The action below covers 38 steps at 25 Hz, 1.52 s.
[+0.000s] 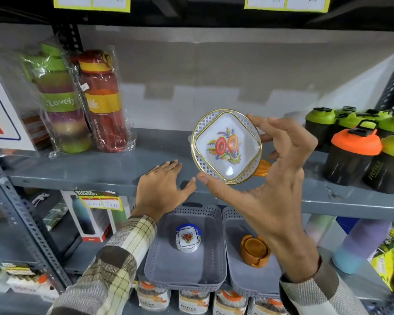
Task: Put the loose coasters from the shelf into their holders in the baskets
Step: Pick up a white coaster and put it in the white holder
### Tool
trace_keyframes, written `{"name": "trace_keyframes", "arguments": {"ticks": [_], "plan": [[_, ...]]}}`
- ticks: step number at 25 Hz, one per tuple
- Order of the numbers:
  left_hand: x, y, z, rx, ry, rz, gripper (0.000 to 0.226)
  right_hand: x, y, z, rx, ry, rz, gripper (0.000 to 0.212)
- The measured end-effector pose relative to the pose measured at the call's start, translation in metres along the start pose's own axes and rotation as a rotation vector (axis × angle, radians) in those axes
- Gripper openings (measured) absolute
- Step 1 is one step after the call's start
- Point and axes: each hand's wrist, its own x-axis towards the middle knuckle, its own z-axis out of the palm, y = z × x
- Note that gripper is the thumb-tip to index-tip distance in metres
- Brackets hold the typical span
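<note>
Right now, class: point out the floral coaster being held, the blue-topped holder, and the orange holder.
floral coaster (226, 146), head view: on its painted flowers.
blue-topped holder (188, 238), head view: on the front coaster standing in it, left basket.
orange holder (254, 249), head view: on its round face, right basket.

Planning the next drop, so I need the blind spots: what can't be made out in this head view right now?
- Orange coaster on the shelf: mostly hidden behind the white floral coaster held in the right hand; how many lie there is unknown.
- Orange holder in the right basket: partly covered by the right wrist; its coaster count is unclear.
- Price labels: cut off by the top edge.
</note>
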Motion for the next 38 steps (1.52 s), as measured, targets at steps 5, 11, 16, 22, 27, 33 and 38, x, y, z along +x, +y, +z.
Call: {"name": "trace_keyframes", "arguments": {"ticks": [5,11,16,22,27,33,38], "plan": [[-0.001,-0.003,-0.002,0.026,0.104,0.081,0.041,-0.032,0.015,0.0,-0.085,-0.11,-0.016,0.089],[0.002,-0.009,0.02,0.077,0.007,-0.082,0.066,-0.114,0.073,0.007,-0.018,-0.263,0.185,0.086],[0.002,-0.011,0.024,0.084,0.071,-0.082,0.058,-0.172,0.142,0.039,-0.125,-0.445,0.459,0.077],[0.003,-0.013,0.029,0.077,0.109,-0.068,0.056,-0.228,0.208,0.088,-0.325,-0.68,0.725,0.086],[0.004,-0.014,0.031,0.116,0.136,-0.054,0.055,-0.24,0.243,0.127,-0.466,-0.771,0.74,0.09],[0.003,-0.012,0.033,0.14,0.172,-0.046,0.055,-0.242,0.27,0.153,-0.519,-0.854,0.72,0.091],[0.003,-0.013,0.034,0.133,0.146,-0.043,0.057,-0.249,0.28,0.159,-0.556,-0.922,0.652,0.094]]}}
